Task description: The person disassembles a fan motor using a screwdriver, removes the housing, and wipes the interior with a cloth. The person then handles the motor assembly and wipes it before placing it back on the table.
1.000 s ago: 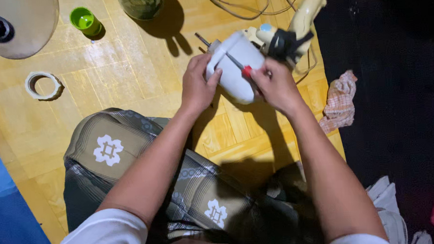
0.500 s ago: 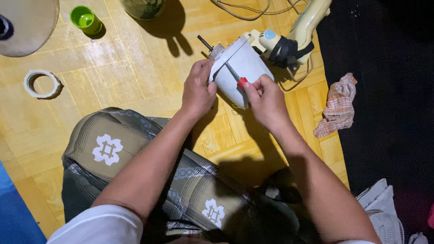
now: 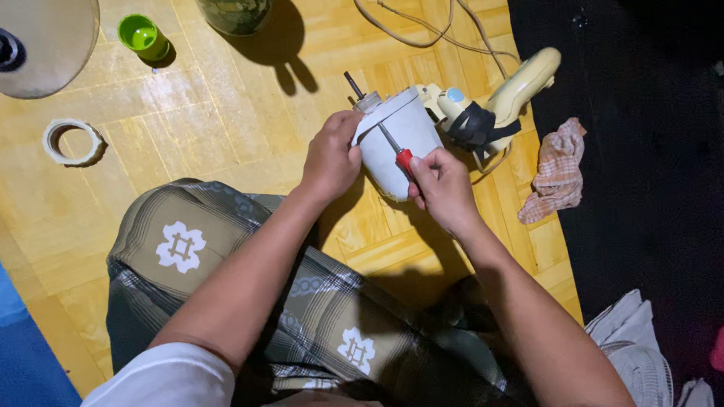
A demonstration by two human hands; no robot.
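Observation:
A white plastic housing (image 3: 401, 138) with a metal shaft at its top lies tilted on the wooden floor in front of me. My left hand (image 3: 331, 158) grips its left side. My right hand (image 3: 442, 189) is closed on a red-handled screwdriver (image 3: 395, 148), whose thin metal shaft lies against the housing's upper edge. Behind the housing sits a cream-coloured appliance body (image 3: 512, 90) wrapped with a dark band, its cord running away at the top.
A checked cloth (image 3: 555, 180) lies at the floor's right edge beside a dark mat. A green cup (image 3: 142, 36), a tape ring (image 3: 73, 141), a round pale lid (image 3: 39, 42) and a dark jar (image 3: 232, 9) stand farther off. My patterned lap (image 3: 245, 288) fills the foreground.
The housing and both hands have shifted slightly left and nearer to me. The screwdriver stays against the housing, with my right hand turned a little on its handle.

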